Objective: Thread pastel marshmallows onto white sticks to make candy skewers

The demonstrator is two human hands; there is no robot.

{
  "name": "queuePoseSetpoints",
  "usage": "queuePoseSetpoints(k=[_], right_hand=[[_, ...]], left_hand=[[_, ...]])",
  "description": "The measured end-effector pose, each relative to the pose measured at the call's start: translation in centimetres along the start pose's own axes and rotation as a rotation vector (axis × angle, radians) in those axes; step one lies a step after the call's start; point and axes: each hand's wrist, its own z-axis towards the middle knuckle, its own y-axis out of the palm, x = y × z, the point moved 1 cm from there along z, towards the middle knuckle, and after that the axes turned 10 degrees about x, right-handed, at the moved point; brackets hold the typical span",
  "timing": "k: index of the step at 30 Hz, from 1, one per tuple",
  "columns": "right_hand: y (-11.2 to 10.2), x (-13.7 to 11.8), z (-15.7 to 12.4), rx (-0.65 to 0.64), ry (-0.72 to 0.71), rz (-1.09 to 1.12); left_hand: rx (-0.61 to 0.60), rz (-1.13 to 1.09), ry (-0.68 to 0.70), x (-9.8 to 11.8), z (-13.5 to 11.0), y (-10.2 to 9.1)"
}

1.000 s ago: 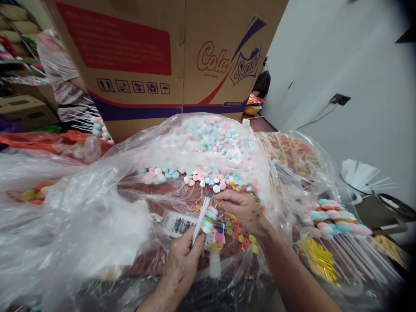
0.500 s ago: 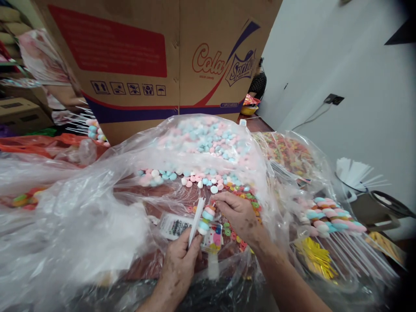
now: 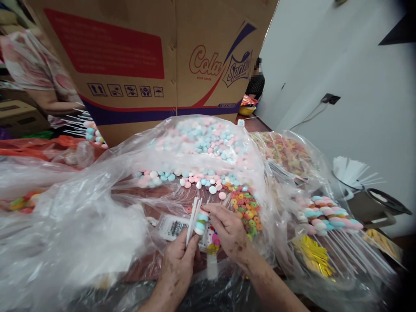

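My left hand [image 3: 178, 258] is closed round several white sticks [image 3: 192, 221] and a marshmallow skewer [image 3: 200, 225], both pointing up. Pink, blue and white marshmallows with a thin green ring between them are threaded on the skewer. My right hand [image 3: 229, 232] is bent over the skewer's upper end, its thumb and forefinger pressed at the top pink marshmallow. Under the hands lie a printed label packet [image 3: 173, 227] and a colourful card, partly covered. Loose pink, blue and white marshmallows [image 3: 201, 180] spill from a clear bag beyond. Ring gummies [image 3: 248, 212] lie just right of my right hand.
A big cardboard box [image 3: 130, 52] stands behind the marshmallow bag [image 3: 208, 134]. At right are finished marshmallow skewers [image 3: 331, 214], gold twist ties [image 3: 315, 255] and a container of white sticks [image 3: 352, 171]. Clear plastic [image 3: 97, 225] covers the left. Other people [image 3: 42, 73] stand beyond the box.
My right hand has moved left and down onto the top of the skewer, uncovering more ring gummies. The left hand stays nearly in place. A person at far left has shifted left.
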Motion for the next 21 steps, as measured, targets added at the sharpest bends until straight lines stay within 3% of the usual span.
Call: queuePoseSetpoints(k=[4,7,11,16,21], right_hand=[[-0.3,-0.5,0.5,-0.104,-0.013,0.021],[-1.4,-0.2,2.1,-0.128,0.059,-0.017],[-3.3,1.8,4.7,-0.048,0.142,-0.330],[-3.2,4.6,5.5,-0.211,0.038,-0.735],[-2.1,5.4,4.9,-0.257,-0.077,-0.903]], left_hand=[[0.012,-0.028,-0.034,-0.5,0.1,0.0],[-0.026,-0.107,-0.098,-0.8,0.2,0.0],[-0.014,-0.175,-0.146,-0.8,0.2,-0.1],[-0.067,-0.172,-0.148,-0.4,0.2,-0.3],[-0.065,-0.202,-0.153,-0.5,0.2,-0.2]])
